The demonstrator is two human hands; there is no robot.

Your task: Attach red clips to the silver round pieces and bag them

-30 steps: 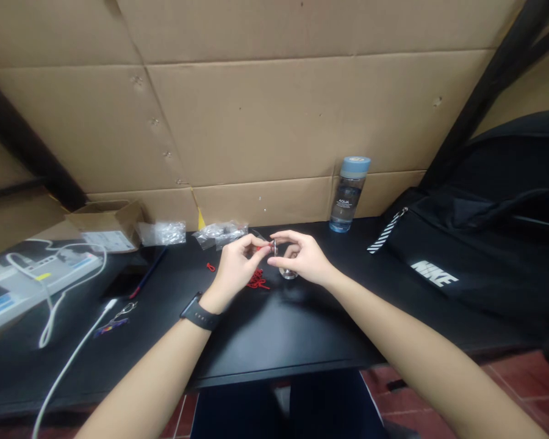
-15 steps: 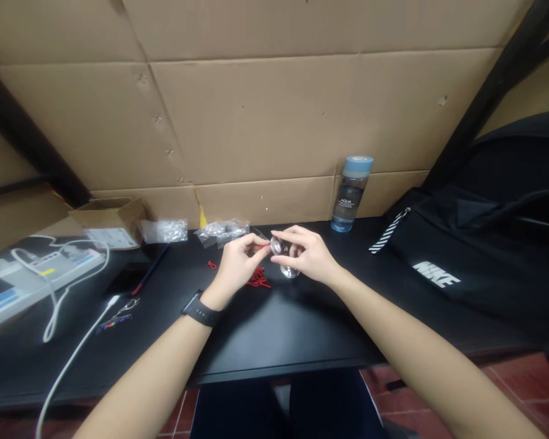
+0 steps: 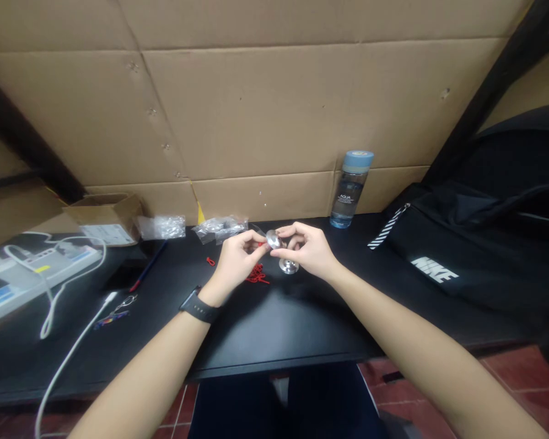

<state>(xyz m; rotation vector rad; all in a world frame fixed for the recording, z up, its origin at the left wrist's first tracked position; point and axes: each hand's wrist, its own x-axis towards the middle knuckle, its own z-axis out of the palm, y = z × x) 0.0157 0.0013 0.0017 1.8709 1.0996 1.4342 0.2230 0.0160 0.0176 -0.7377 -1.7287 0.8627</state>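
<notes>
Between my two hands is a small shiny silver disc [image 3: 273, 239], domed like a little cymbal. My right hand [image 3: 312, 250] grips its edge between thumb and fingers. On the other side, my left hand [image 3: 241, 255] pinches a bit of red cord right against the disc; the fingertips hide most of that cord. Below them, a second silver disc [image 3: 288, 266] lies on the black table [image 3: 274, 329], partly under my right hand. A tangle of red cord [image 3: 257, 274] rests beside my left hand, and a short red loop [image 3: 210, 261] lies farther left.
Clear plastic bags [image 3: 222, 228] and a cardboard box [image 3: 105, 219] line the back. A water bottle [image 3: 349, 189] stands at the back right, by a black bag [image 3: 466, 262]. At left are a power strip [image 3: 36, 271], a white cable [image 3: 73, 360] and a keychain [image 3: 114, 316].
The held disc has tilted, and its domed face now shows more. Both hands keep their hold at nearly the same spot. The whole view has shifted slightly.
</notes>
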